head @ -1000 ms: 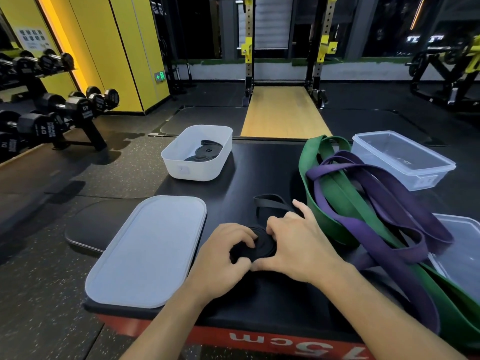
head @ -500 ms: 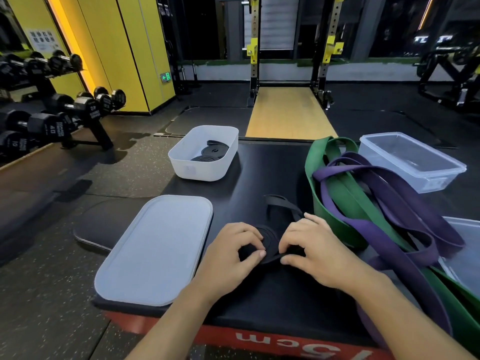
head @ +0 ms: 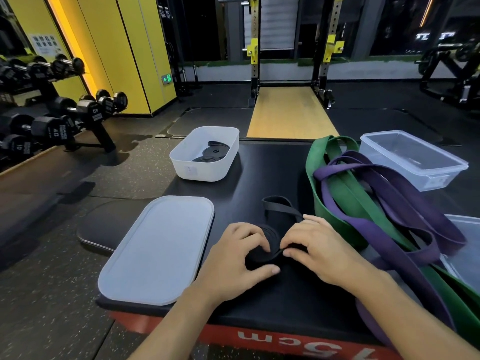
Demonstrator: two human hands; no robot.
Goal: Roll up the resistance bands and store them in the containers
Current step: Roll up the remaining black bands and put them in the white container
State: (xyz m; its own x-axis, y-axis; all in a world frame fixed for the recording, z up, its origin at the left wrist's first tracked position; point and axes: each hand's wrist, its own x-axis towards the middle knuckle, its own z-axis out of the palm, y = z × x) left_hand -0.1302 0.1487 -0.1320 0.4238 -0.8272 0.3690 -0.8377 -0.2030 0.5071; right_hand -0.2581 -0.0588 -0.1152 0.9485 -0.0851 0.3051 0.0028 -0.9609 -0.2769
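A black resistance band lies partly coiled on the black padded box top, its loose tail looping away behind. My left hand grips the coil with curled fingers and thumb. My right hand pinches the band's free strand just right of the coil. A white container at the back left holds two rolled black bands. Unrolled green bands and purple bands lie heaped to the right.
A white lid lies flat at the left. A clear container stands at the back right, and another clear container shows at the right edge. Dumbbell racks stand on the floor to the left.
The coil has turned between my hands and taken up a little more of the tail. My right hand went from lying over the roll to pinching the strand beside it.
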